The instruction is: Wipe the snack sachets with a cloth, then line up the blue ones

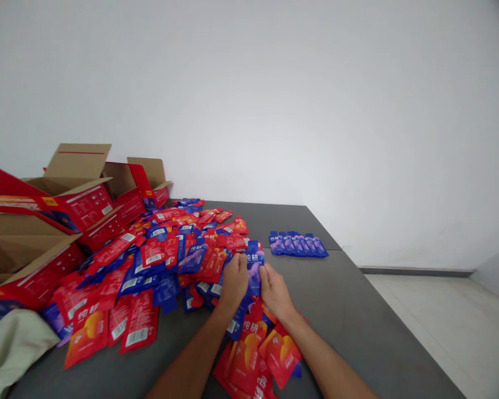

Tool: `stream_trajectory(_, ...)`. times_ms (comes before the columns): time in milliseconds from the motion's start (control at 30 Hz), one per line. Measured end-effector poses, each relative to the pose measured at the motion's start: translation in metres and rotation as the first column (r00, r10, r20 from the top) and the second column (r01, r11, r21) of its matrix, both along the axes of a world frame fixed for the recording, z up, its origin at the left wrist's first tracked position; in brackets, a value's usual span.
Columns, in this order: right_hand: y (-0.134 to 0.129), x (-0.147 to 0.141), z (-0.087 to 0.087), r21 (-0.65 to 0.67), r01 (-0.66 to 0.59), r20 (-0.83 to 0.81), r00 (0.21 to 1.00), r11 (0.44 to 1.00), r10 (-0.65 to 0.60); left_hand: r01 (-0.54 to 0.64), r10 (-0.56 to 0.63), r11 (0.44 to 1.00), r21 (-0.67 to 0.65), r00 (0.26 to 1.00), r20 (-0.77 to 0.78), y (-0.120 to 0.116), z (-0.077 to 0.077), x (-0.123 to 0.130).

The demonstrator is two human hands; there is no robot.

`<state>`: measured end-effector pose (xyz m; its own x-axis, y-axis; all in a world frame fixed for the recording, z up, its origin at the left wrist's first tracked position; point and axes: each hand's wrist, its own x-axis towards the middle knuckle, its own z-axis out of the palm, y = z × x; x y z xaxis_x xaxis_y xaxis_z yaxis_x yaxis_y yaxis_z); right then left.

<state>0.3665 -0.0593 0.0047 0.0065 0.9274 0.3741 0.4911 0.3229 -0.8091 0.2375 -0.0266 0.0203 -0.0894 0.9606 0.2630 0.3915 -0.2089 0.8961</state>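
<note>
A blue pouch (255,271) with white lettering and a purple fruit picture is held up between both hands, its front towards me. My left hand (235,280) is closed on its left edge. Opposite, my right hand (274,288) pinches the right edge with the thumb in front. Below the hands lie red pouches (247,354) with orange fruit pictures, and some blue ones among them. To the left spreads a big loose pile of red and blue pouches (153,260). Further back on the right, several blue pouches (298,244) lie in an overlapping row.
Open red cardboard boxes (93,208) stand along the left side of the dark table (336,310). A pale green cloth (16,349) lies at the near left corner. A white wall (249,100) rises behind, and the table's right edge drops to a light floor (432,310).
</note>
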Motion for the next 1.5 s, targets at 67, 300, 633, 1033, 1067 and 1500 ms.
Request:
stream_trajectory(67,-0.002,-0.002,0.001,-0.019,0.052,-0.050,0.997,0.998,-0.053,-0.036,0.036,0.999,0.007,0.994,-0.102,-0.003,-0.001,0.003)
stream_trajectory(300,-0.004,-0.001,0.006,-0.017,0.162,-0.169,0.972,0.987,-0.162,-0.017,0.016,1.000,-0.005,0.984,-0.178,-0.020,-0.004,0.020)
stream_trajectory(633,-0.002,-0.008,0.006,-0.027,0.117,-0.372,0.921,0.993,-0.119,0.066,-0.063,0.998,0.006,0.912,0.406,-0.015,-0.006,0.023)
stream_trajectory(1033,-0.006,0.001,0.020,0.062,0.110,-0.175,0.980,0.992,-0.098,0.148,-0.150,0.981,0.122,0.989,0.009,-0.024,-0.003,0.019)
stream_trajectory(1067,-0.006,0.001,0.021,0.068,0.124,-0.175,0.978,0.990,-0.111,0.148,-0.151,0.981,0.127,0.988,0.017,-0.026,-0.003,0.021)
stream_trajectory(1500,0.003,0.007,0.016,0.027,0.062,-0.179,0.982,0.998,-0.056,0.265,-0.267,0.959,0.104,0.964,0.006,-0.014,-0.011,0.018)
